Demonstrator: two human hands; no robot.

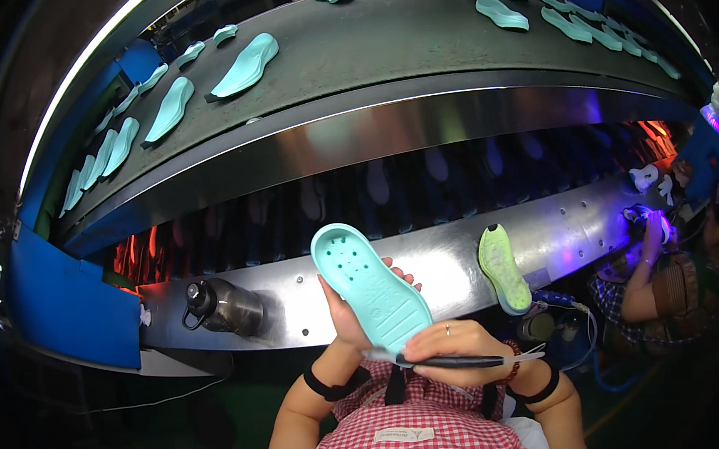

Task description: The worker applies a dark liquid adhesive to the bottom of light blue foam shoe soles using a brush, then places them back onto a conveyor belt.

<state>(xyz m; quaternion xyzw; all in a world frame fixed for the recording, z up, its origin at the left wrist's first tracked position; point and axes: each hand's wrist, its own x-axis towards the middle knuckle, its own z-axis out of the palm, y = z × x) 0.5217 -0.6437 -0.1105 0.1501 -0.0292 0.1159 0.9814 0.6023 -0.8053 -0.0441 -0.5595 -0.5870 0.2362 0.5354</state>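
My left hand (343,313) holds up a turquoise shoe sole (372,282), its fingers wrapped behind it. Small holes dot the upper part of the sole, and cross lines mark the lower part. At the sole's lower end, my right hand (456,347) grips a slim brush (469,361) with a black handle. The brush's pale, blurred tip lies by the sole's lower edge; whether they touch I cannot tell. To the right, a yellow-green sole (502,266) lies on the steel ledge (428,253).
A dark metal bottle (236,308) lies on the ledge at left. Beyond the ledge, shoe soles are dimly visible in a dark slot with red glow at both ends. Turquoise soles (248,64) sit on the conveyor belt (364,49) above. A co-worker (672,286) works at right.
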